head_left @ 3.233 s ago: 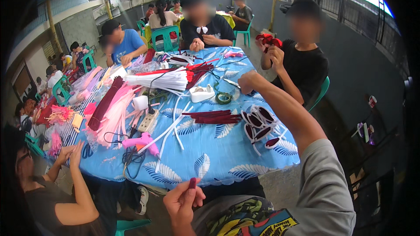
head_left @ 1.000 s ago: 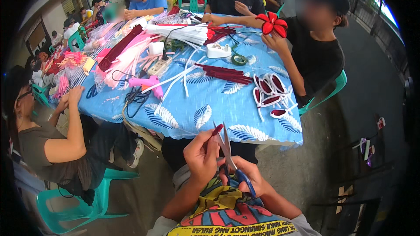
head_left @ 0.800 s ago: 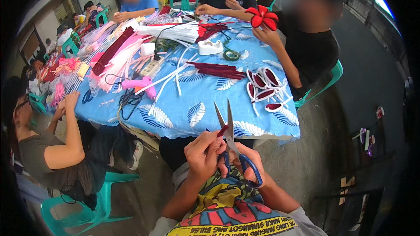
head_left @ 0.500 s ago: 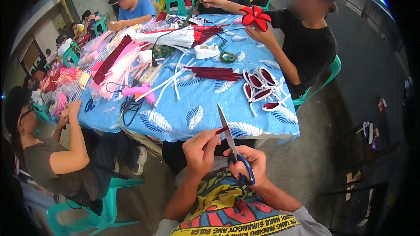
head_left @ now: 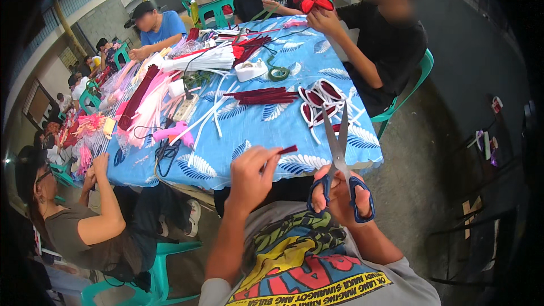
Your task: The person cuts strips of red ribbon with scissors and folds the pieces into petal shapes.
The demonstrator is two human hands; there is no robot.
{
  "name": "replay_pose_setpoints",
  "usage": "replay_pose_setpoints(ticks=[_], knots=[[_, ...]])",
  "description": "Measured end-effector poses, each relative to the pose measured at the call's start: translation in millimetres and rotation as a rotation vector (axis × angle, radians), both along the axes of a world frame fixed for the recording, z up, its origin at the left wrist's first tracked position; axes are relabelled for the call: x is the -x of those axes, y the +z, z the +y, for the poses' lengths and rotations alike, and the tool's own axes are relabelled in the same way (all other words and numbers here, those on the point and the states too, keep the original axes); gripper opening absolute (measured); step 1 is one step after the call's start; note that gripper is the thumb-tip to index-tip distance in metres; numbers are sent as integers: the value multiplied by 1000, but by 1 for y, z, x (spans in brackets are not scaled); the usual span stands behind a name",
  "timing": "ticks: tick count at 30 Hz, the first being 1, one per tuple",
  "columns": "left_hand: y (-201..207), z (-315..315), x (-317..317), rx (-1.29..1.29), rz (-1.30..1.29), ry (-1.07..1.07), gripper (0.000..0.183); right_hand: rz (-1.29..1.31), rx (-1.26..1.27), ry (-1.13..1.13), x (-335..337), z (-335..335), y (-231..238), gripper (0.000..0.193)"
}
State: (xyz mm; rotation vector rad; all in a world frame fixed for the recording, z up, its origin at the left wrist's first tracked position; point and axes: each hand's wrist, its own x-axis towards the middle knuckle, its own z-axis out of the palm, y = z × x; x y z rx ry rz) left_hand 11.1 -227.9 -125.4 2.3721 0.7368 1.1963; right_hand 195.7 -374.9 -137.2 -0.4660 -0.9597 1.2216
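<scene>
My left hand [head_left: 249, 178] pinches a short piece of dark red pipe cleaner [head_left: 288, 149] near the front edge of the table. To its right, my right hand [head_left: 340, 198] has its fingers through the blue loops of a pair of scissors [head_left: 338, 156]. The blades point away from me and are spread apart, away from the red piece. Ahead on the table lies a bunch of dark red pipe cleaners [head_left: 260, 96]. Beside that bunch sit several white-edged, dark red petal shapes [head_left: 313, 97].
The blue leaf-print tablecloth [head_left: 226, 130] carries a pink glue gun [head_left: 173, 133], a power strip [head_left: 186, 107], a white tape dispenser [head_left: 250, 71], green tape [head_left: 278, 73] and white pipe cleaners [head_left: 201, 59]. A person across at right holds a red flower [head_left: 314, 1]. Another person sits at left.
The scissors blades have spread and moved right, away from the red piece. My left hand still holds that piece, slightly farther left. The view has shifted a little.
</scene>
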Motion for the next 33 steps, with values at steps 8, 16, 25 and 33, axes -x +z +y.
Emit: replay_pose_setpoints(ticks=[8, 16, 25, 33], knots=[[33, 106, -16, -212, 176, 42, 24, -175, 40, -86, -15, -3, -12, 94], [18, 170, -48, -224, 599, 131, 16, -245, 116, -159, -16, -6, -19, 92], [51, 155, -24, -70, 366, 328, 12, -201, 135, -52, -16, -6, -21, 87], [41, 74, 17, 323, -162, 81, 8, -239, 73, 147, -5, 3, -17, 114]])
